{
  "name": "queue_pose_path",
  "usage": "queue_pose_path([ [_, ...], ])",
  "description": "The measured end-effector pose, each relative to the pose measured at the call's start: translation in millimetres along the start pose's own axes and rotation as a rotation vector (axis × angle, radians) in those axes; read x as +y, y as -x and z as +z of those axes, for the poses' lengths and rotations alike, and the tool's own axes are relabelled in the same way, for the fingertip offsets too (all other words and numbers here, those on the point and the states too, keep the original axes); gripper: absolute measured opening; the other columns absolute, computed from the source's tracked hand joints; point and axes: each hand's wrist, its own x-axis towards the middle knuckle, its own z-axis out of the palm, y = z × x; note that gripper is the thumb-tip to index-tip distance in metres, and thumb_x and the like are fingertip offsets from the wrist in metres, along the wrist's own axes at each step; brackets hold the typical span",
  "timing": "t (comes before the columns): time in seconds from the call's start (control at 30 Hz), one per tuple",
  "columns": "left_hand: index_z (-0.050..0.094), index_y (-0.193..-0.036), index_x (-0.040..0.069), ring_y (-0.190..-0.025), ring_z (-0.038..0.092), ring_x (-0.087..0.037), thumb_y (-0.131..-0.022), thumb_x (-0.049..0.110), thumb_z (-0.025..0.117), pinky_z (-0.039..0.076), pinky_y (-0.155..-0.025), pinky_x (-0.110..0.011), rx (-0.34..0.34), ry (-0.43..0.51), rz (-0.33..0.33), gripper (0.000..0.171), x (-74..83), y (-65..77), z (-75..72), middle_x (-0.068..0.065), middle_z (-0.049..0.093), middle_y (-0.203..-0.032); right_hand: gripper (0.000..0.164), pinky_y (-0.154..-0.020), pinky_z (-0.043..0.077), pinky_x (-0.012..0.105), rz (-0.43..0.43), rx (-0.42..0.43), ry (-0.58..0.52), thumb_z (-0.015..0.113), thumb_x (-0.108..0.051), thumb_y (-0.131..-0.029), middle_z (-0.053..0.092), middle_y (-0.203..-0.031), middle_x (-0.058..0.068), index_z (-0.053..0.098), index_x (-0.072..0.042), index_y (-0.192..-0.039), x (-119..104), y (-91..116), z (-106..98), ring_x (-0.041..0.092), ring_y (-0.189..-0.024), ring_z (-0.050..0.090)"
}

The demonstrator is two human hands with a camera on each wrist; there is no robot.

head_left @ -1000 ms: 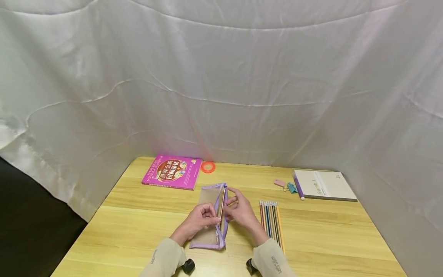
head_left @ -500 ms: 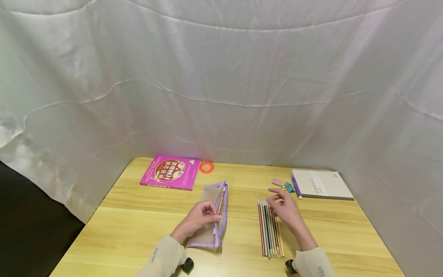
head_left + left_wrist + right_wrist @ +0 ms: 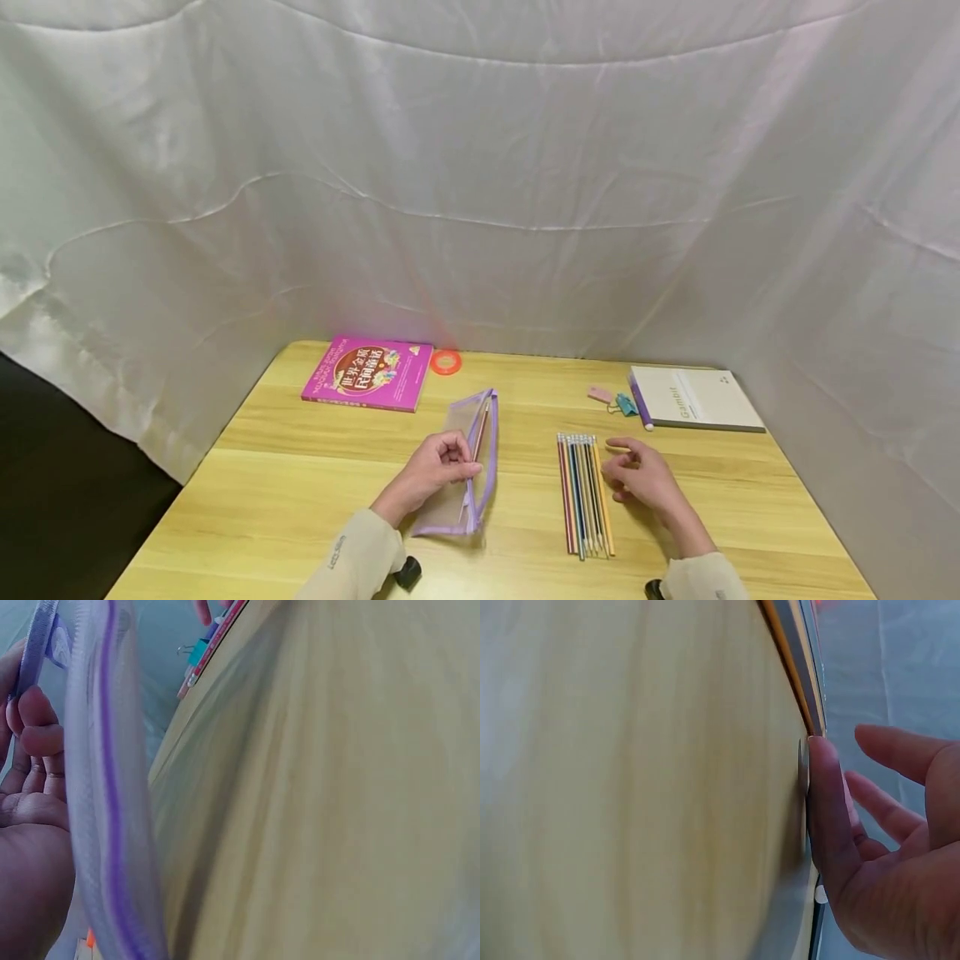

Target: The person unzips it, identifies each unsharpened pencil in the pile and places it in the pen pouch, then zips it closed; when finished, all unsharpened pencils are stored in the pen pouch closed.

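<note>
Left hand (image 3: pixel 432 468): my fingers are bent and, together with the thumb, they pinch the edge of the mesh pouch (image 3: pixel 463 417), near the middle of its length.
Pouch: it is inside this left grip and extends to both sides of it, with its purple-edged mouth facing toward my other hand and partly gaping.
Dark red pencil (image 3: pixel 482 429): it lies in the mouth, its upper end beyond my left fingertips; the lower part I cannot tell well.
Right hand (image 3: pixel 645 479): the fingers are spread and slightly bent, and they have hold of nothing.
Pencil row (image 3: pixel 583 496): it lies between my two hands, just beside the right fingertips; whether these touch the yellow pencil (image 3: pixel 604 504), I cannot tell.
Binder clip (image 3: pixel 626 406): it is farther from me than the right hand, near the purple marker (image 3: pixel 641 403).
Step in hand: in my judgement, I am choosing a pencil for the pouch.
Next move: it seems to call for a light right pinch on the yellow pencil, while the left keeps the mouth apart.
</note>
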Motion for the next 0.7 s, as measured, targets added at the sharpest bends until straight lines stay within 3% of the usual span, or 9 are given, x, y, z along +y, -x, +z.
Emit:
queue_pose_path([
  [0.1, 0.058, -0.087, 0.002, -0.069, 0.057, -0.002, -0.090, 0.007, 0.078, 0.049, -0.063, -0.015, -0.001, 0.007, -0.001, 0.020, -0.5, -0.7, 0.4, 0.009, 0.063, -0.080, 0.056, -0.061, 0.061, 0.036, 0.004, -0.006, 0.002, 0.069, -0.003, -0.095, 0.061, -0.106, 0.017, 0.048, 0.005, -0.146, 1.4, -0.4, 2.0, 0.022, -0.080, 0.063],
  [0.33, 0.056, -0.090, -0.008, -0.068, 0.054, -0.002, -0.089, 0.006, 0.077, 0.049, -0.061, -0.016, 0.016, -0.024, 0.037, 0.026, 4.1, -1.2, -0.6, 0.008, 0.061, -0.080, 0.058, -0.059, 0.060, 0.034, 0.016, -0.013, 0.003, 0.073, 0.003, -0.090, 0.060, -0.102, 0.015, 0.051, 0.005, -0.143, 3.2, -2.7, 5.6, 0.021, -0.075, 0.063],
  [0.7, 0.057, -0.090, -0.009, -0.067, 0.052, -0.001, -0.089, 0.005, 0.077, 0.045, -0.058, -0.015, -0.010, -0.044, 0.050, 0.024, 11.9, -4.1, -3.2, 0.008, 0.061, -0.079, 0.062, -0.058, 0.059, 0.034, 0.005, -0.009, 0.045, 0.076, 0.006, -0.086, 0.060, -0.101, 0.017, 0.051, 0.007, -0.143, 0.9, -5.4, 5.6, 0.021, -0.072, 0.061],
])
